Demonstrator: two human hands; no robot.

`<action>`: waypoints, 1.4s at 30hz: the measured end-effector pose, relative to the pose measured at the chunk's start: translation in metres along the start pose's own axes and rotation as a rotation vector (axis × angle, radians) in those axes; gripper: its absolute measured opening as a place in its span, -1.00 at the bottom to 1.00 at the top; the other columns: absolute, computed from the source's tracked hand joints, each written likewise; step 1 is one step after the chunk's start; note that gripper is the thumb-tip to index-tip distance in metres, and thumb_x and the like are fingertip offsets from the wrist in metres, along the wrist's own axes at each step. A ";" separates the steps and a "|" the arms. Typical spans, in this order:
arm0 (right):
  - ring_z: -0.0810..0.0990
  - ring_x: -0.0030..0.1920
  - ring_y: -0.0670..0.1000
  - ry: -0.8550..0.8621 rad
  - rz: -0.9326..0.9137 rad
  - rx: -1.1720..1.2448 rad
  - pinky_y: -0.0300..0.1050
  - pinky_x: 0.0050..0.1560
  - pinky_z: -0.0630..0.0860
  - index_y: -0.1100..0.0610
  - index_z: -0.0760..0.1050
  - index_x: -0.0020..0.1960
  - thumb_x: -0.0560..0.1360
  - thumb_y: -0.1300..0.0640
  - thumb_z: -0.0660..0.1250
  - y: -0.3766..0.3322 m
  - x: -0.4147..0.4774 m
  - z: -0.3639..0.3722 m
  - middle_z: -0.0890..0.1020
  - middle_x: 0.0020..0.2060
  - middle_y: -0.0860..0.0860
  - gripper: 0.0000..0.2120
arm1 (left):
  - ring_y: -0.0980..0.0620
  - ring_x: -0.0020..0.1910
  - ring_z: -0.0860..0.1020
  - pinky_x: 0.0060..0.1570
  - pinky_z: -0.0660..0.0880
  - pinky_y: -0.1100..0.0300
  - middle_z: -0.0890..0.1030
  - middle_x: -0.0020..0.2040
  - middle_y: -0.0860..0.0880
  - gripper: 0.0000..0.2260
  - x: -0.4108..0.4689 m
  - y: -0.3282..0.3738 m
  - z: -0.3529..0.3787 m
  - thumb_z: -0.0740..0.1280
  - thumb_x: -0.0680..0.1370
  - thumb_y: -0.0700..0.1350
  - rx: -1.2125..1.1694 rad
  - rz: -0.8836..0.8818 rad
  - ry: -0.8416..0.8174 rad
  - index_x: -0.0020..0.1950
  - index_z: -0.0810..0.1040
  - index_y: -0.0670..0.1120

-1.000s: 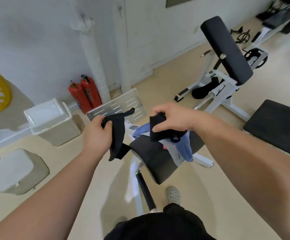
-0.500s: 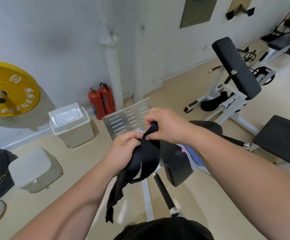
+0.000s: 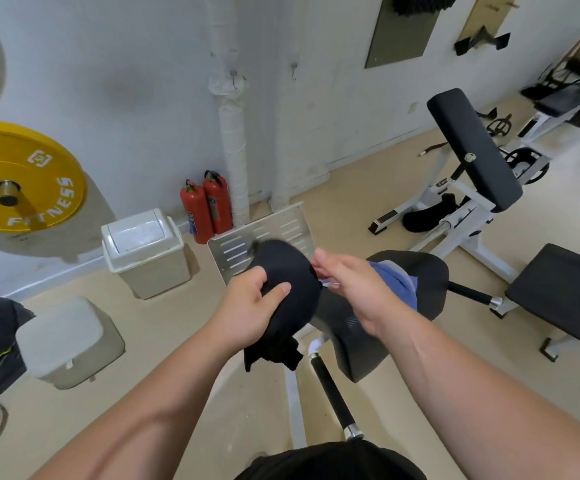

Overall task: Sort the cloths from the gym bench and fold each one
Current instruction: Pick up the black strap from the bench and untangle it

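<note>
Black cloth [image 3: 290, 271] held in the air above the padded surface [image 3: 423, 271] of the gym bench, bunched into a rounded mass, long axis running up-down, loose ends hanging toward the floor. Blue cloth [image 3: 394, 277] lies on that surface, just behind the right wrist. Left hand [image 3: 247, 306] closed around the black cloth, thumb across its front. Right hand [image 3: 350, 285] pinches its upper right edge with narrow fingertips.

blue cloth [image 3: 397, 279]: your right hand [image 3: 354, 289] hides most of it
yellow plate [image 3: 22, 178]: left edge cuts it off
</note>
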State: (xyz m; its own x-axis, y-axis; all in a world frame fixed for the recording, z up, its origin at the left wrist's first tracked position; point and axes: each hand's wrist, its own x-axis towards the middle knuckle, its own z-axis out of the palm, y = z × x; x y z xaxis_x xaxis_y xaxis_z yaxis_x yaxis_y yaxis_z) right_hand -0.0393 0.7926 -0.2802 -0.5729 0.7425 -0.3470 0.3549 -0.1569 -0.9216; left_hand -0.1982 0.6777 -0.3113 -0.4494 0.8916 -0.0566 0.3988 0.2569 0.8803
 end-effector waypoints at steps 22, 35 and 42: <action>0.65 -0.13 0.13 0.024 -0.002 0.306 -0.09 -0.14 0.56 0.24 0.59 0.08 0.54 0.42 0.26 0.004 0.002 0.018 0.70 -0.18 0.13 -0.78 | -0.03 -0.07 0.66 -0.03 0.58 0.10 0.71 -0.07 -0.04 -0.67 -0.002 -0.044 -0.026 0.28 0.54 -0.37 -0.435 -0.383 0.287 0.11 0.63 0.01; 0.69 -0.08 0.03 -0.009 -0.112 0.134 0.00 -0.01 0.55 0.17 0.52 0.09 0.67 0.14 0.23 0.011 -0.015 0.061 0.73 -0.08 0.15 -0.87 | -0.04 -0.21 0.68 -0.28 0.60 0.17 0.72 -0.08 -0.19 -0.84 -0.018 0.012 -0.013 0.33 0.58 -0.31 -0.881 -0.316 0.065 0.13 0.61 -0.20; 0.60 -0.15 0.29 0.059 -0.199 0.092 0.13 -0.09 0.51 -0.03 0.52 0.06 0.58 -0.13 0.26 0.008 -0.011 0.064 0.62 -0.09 0.34 -0.80 | 0.04 -0.18 0.69 -0.29 0.56 0.26 0.73 -0.04 -0.09 -0.80 -0.013 0.018 -0.016 0.24 0.66 -0.25 -0.842 -0.237 0.119 0.21 0.61 -0.13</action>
State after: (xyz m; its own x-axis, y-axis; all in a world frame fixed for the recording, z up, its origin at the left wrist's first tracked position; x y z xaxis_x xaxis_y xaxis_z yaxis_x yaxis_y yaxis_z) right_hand -0.0779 0.7417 -0.2947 -0.5800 0.8010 -0.1484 0.1684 -0.0604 -0.9839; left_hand -0.1978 0.6650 -0.2873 -0.5449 0.7928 -0.2732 -0.4152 0.0280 0.9093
